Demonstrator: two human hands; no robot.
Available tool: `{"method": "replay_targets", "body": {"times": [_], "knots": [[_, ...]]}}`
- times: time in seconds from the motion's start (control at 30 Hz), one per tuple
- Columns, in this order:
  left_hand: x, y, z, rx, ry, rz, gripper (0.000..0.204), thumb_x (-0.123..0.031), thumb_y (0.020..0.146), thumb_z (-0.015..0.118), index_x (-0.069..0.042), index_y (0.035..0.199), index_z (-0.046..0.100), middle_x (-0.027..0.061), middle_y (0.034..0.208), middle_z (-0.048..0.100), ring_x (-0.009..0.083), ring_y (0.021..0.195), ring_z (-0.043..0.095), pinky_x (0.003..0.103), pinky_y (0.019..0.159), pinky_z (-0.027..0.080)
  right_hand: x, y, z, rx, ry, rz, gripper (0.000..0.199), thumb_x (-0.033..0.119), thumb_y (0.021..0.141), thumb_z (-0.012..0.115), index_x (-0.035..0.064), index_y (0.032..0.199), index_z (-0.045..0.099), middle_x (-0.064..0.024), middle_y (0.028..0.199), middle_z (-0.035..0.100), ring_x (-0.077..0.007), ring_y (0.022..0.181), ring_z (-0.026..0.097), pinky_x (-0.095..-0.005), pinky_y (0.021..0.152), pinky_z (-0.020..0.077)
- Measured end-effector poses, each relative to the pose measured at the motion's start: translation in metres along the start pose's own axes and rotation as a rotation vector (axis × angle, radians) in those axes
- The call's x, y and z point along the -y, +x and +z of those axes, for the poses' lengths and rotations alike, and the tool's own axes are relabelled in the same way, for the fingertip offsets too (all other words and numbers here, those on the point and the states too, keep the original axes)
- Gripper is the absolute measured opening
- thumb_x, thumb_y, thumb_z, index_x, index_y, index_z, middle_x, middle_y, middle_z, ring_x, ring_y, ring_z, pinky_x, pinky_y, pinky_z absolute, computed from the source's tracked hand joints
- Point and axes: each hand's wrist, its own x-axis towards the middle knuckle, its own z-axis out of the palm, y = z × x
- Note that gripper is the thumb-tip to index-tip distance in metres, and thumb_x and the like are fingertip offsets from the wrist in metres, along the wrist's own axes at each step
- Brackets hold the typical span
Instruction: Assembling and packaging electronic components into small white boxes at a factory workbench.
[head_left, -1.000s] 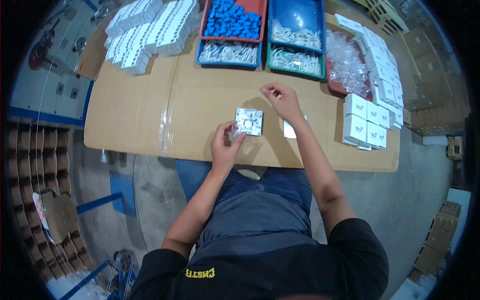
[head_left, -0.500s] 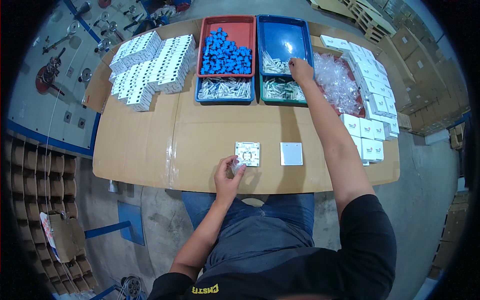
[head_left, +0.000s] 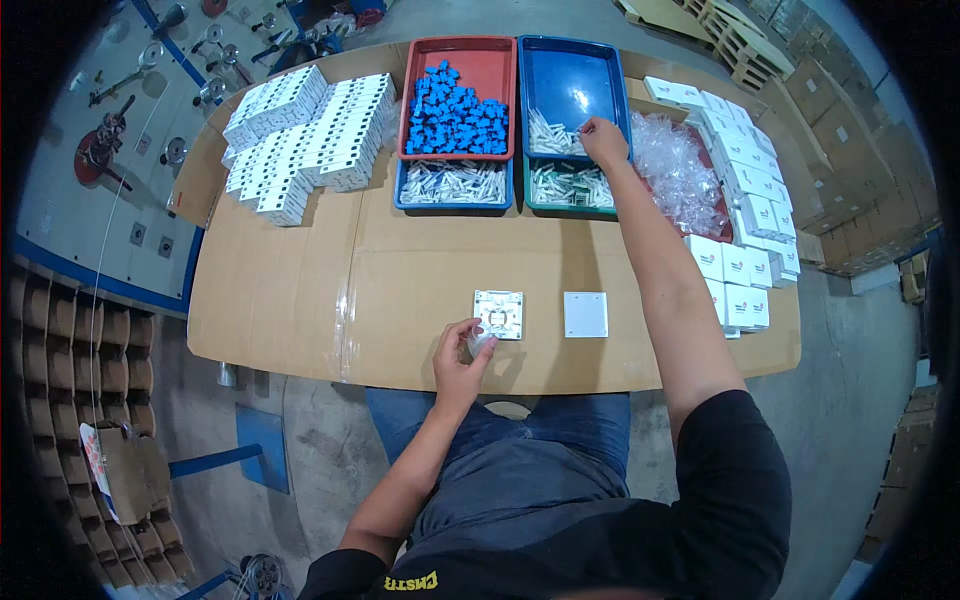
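My left hand (head_left: 460,368) is closed on a small clear plastic bag (head_left: 477,343), right beside a white square electrical frame (head_left: 499,312) lying on the cardboard. A plain white square plate (head_left: 586,314) lies a little to the right of that frame. My right hand (head_left: 606,146) reaches over the upper blue tray (head_left: 572,78), its fingers drawn together at a pile of small white pieces (head_left: 548,135). What those fingertips hold is too small to make out.
A red tray (head_left: 429,54) of blue parts stands left of the blue one. Trays of white pieces sit below both. Stacked white boxes (head_left: 345,130) rise at the left, more boxes (head_left: 757,185) at the right beside a heap of clear bags (head_left: 675,165).
The view has shifted slightly. My right hand stays at the white pieces with its fingers a little moved; my left hand keeps its hold on the plastic bag.
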Motion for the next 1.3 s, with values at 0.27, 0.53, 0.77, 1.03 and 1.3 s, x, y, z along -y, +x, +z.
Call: {"method": "replay_targets", "body": {"times": [0.27, 0.53, 0.77, 1.03, 1.3], "knots": [[0.000, -0.001, 0.002, -0.004, -0.033, 0.000, 0.036, -0.011, 0.088, 0.083, -0.002, 0.120, 0.068, 0.0089, 0.108, 0.068, 0.0201, 0.100, 0.066, 0.032, 0.088, 0.052, 0.018, -0.009, -0.012, 0.149, -0.246, -0.131, 0.020, 0.024, 0.088, 0.072, 0.0150, 0.104, 0.080, -0.0147, 0.114, 0.076, -0.0359, 0.108, 0.072, -0.0483, 0.090, 0.0580], [-0.001, 0.001, 0.001, 0.006, 0.005, -0.006, 0.034, -0.009, 0.091, 0.081, -0.002, 0.121, 0.068, 0.0055, 0.105, 0.068, 0.0156, 0.099, 0.064, 0.031, 0.090, 0.050, 0.015, 0.000, -0.009, 0.111, -0.320, -0.166, 0.018, 0.024, 0.085, 0.076, 0.0133, 0.099, 0.078, -0.0152, 0.107, 0.077, -0.0360, 0.105, 0.073, -0.0476, 0.088, 0.0580], [0.001, -0.004, 0.002, 0.020, 0.000, 0.001, 0.035, -0.012, 0.089, 0.083, -0.002, 0.119, 0.068, 0.0093, 0.108, 0.068, 0.0213, 0.101, 0.068, 0.034, 0.089, 0.053, 0.009, 0.000, -0.005, 0.048, -0.083, -0.047, 0.022, 0.030, 0.085, 0.080, 0.0115, 0.096, 0.080, -0.0153, 0.099, 0.077, -0.0356, 0.098, 0.074, -0.0463, 0.085, 0.0580], [0.004, -0.006, 0.000, 0.015, 0.015, 0.013, 0.036, -0.009, 0.088, 0.083, -0.001, 0.120, 0.068, 0.0095, 0.109, 0.068, 0.0206, 0.101, 0.067, 0.033, 0.089, 0.054, -0.008, 0.008, -0.018, -0.057, 0.120, -0.056, 0.031, 0.030, 0.077, 0.091, 0.0047, 0.089, 0.078, -0.0159, 0.088, 0.078, -0.0302, 0.084, 0.076, -0.0407, 0.077, 0.0577], [0.015, -0.002, 0.002, -0.024, -0.065, -0.029, 0.039, -0.008, 0.089, 0.083, -0.001, 0.123, 0.066, 0.0069, 0.109, 0.069, 0.0167, 0.104, 0.065, 0.032, 0.095, 0.052, 0.029, -0.074, -0.014, 0.051, 0.755, -0.102, 0.029, 0.019, 0.085, 0.086, 0.0033, 0.106, 0.073, -0.0069, 0.087, 0.075, -0.0144, 0.080, 0.069, -0.0300, 0.072, 0.0530]]}}
